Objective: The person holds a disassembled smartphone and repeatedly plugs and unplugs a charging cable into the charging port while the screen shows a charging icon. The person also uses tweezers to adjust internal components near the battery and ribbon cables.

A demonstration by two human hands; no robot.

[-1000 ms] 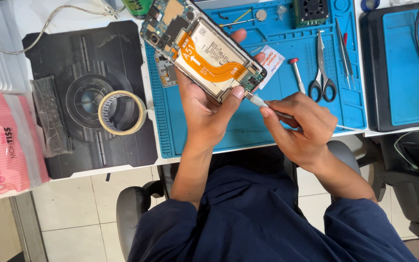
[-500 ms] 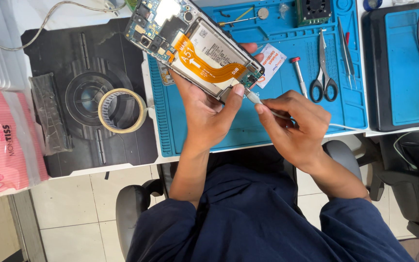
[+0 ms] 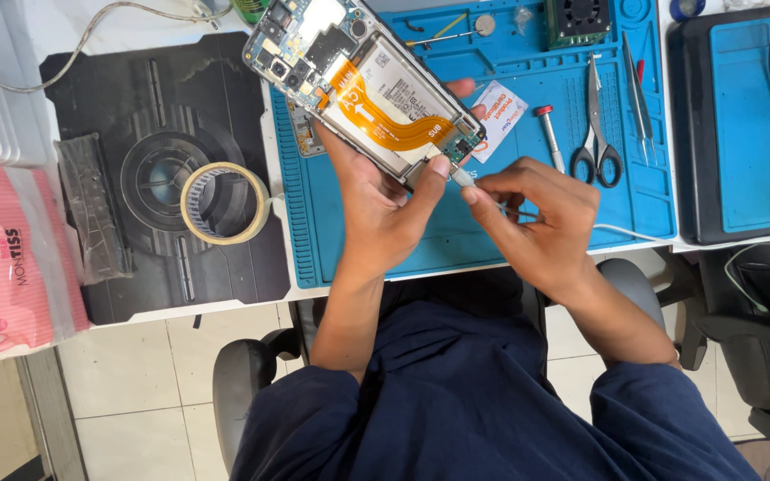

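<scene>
— What has the left hand point(image 3: 383, 209) got?

— An opened phone point(image 3: 363, 85) with its back off, held up in the upper middle of the frame above the blue mat point(image 3: 528, 107). The grip is closed round the phone's lower end, thumb pressed on the near edge, fingers behind. The forearm rises straight from the lap, wrist bent back.

— And the right hand point(image 3: 541, 227)?

— Its grip is pinched nearly shut, thumb and forefinger on a thin white-tipped tool point(image 3: 467, 178). The tip touches the phone's lower corner, just beside the left thumb. The hand sits right of centre, wrist angled towards the lower right.

— What lies around?

— Scissors point(image 3: 597, 125), tweezers point(image 3: 639, 89) and a small screwdriver point(image 3: 549, 134) on the mat at upper right. A roll of tape point(image 3: 223, 203) rests on the black mat point(image 3: 118, 98) to the left, on the worktop point(image 3: 11, 36).
</scene>
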